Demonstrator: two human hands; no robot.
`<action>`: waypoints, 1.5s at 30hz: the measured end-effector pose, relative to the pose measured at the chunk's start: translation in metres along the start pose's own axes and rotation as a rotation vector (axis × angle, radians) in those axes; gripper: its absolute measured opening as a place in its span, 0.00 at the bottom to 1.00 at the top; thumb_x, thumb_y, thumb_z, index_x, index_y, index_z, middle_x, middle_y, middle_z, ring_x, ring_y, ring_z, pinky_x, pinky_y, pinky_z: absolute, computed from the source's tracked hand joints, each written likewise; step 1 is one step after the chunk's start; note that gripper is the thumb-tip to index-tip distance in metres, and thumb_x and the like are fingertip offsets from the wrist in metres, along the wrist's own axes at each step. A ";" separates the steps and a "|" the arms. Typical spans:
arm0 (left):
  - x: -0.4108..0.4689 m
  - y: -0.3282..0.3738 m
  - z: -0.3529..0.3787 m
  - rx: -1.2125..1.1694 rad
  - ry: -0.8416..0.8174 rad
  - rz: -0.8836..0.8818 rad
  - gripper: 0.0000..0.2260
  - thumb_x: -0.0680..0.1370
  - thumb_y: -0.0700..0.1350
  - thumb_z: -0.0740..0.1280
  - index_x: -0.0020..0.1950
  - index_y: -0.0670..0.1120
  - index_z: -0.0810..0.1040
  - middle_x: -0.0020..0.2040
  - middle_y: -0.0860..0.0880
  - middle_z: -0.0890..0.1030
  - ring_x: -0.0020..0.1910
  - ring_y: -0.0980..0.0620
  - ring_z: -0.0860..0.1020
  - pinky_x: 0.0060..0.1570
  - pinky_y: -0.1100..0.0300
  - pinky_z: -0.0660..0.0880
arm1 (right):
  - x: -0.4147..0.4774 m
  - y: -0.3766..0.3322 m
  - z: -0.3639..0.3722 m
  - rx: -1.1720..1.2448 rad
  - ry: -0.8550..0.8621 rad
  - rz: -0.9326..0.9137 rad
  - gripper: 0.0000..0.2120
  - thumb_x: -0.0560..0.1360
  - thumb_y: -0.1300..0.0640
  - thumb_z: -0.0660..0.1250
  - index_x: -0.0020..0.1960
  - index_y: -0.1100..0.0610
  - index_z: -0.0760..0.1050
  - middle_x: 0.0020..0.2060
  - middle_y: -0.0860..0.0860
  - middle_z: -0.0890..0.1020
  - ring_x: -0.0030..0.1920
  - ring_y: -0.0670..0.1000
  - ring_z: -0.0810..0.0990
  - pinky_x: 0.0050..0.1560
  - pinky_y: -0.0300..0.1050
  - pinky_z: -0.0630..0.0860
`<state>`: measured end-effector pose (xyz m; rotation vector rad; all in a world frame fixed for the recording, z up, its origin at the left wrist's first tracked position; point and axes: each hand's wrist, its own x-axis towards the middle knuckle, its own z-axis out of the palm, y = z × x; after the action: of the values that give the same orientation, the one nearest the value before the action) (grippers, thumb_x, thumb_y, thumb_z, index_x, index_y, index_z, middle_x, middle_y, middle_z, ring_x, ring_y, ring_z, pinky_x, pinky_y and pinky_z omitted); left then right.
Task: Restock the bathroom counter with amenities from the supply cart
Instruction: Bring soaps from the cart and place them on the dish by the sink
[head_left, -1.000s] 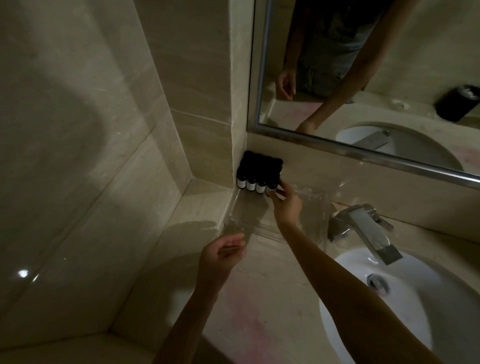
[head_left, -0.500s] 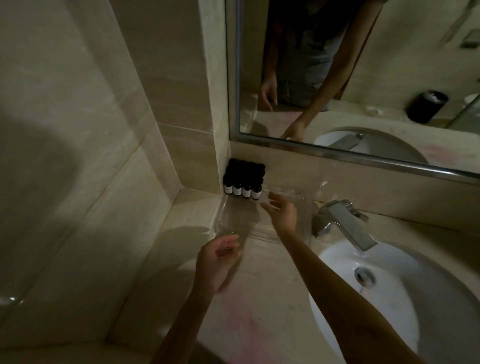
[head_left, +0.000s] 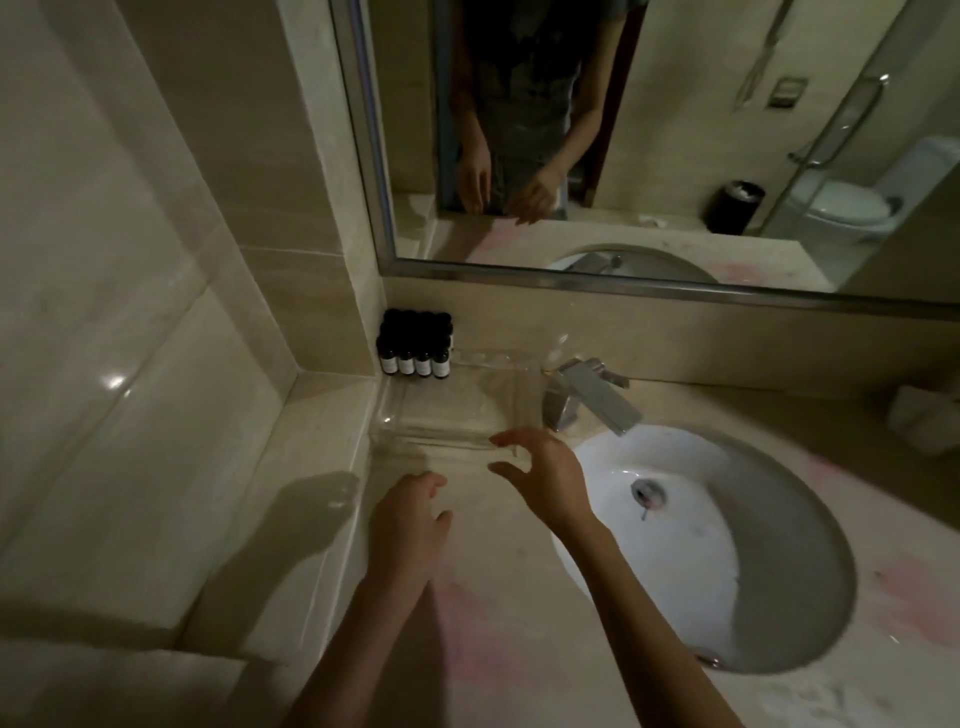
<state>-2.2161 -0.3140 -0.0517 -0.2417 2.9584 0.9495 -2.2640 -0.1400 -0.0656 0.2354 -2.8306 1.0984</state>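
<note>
Several small dark bottles (head_left: 415, 344) with white labels stand packed together in the back left corner of a clear plastic tray (head_left: 457, 415). The tray sits on the beige stone counter (head_left: 488, 597) against the wall, left of the faucet. My right hand (head_left: 545, 480) hovers over the tray's front edge, fingers spread and holding nothing. My left hand (head_left: 408, 527) floats lower and to the left, just in front of the tray, fingers loosely curled and empty.
A chrome faucet (head_left: 589, 397) stands right of the tray above a white oval sink (head_left: 701, 540). A framed mirror (head_left: 649, 156) fills the wall behind. A pale object (head_left: 922, 426) sits at the counter's far right. A raised stone ledge (head_left: 317, 467) runs along the left wall.
My right hand has let go of the bottles and drawn back from the tray's rear corner to its front edge. My left hand has stayed near the tray's front. The camera tilted up.
</note>
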 end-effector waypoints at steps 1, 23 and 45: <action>-0.004 0.001 0.001 0.010 0.002 0.005 0.17 0.74 0.43 0.71 0.63 0.49 0.77 0.58 0.51 0.80 0.58 0.54 0.77 0.55 0.66 0.68 | -0.008 -0.003 -0.004 -0.043 -0.005 -0.025 0.14 0.70 0.52 0.75 0.55 0.50 0.81 0.53 0.45 0.83 0.53 0.47 0.80 0.50 0.35 0.73; -0.164 -0.048 -0.036 -0.077 0.210 -0.538 0.13 0.80 0.50 0.63 0.61 0.46 0.77 0.57 0.48 0.79 0.55 0.51 0.77 0.54 0.59 0.73 | -0.094 -0.091 0.039 -0.048 -0.503 -0.596 0.13 0.72 0.46 0.72 0.56 0.46 0.80 0.49 0.43 0.82 0.48 0.44 0.80 0.43 0.38 0.73; -0.559 0.079 0.073 -0.027 1.070 -1.713 0.14 0.76 0.49 0.69 0.61 0.51 0.77 0.53 0.52 0.81 0.51 0.53 0.78 0.48 0.59 0.73 | -0.412 -0.203 0.011 0.282 -1.491 -1.561 0.15 0.75 0.49 0.68 0.60 0.52 0.79 0.55 0.47 0.82 0.54 0.47 0.79 0.57 0.46 0.76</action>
<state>-1.6776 -0.1308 -0.0258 -3.1125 1.6350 0.4678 -1.8232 -0.2509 0.0009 3.4056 -1.4796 0.7856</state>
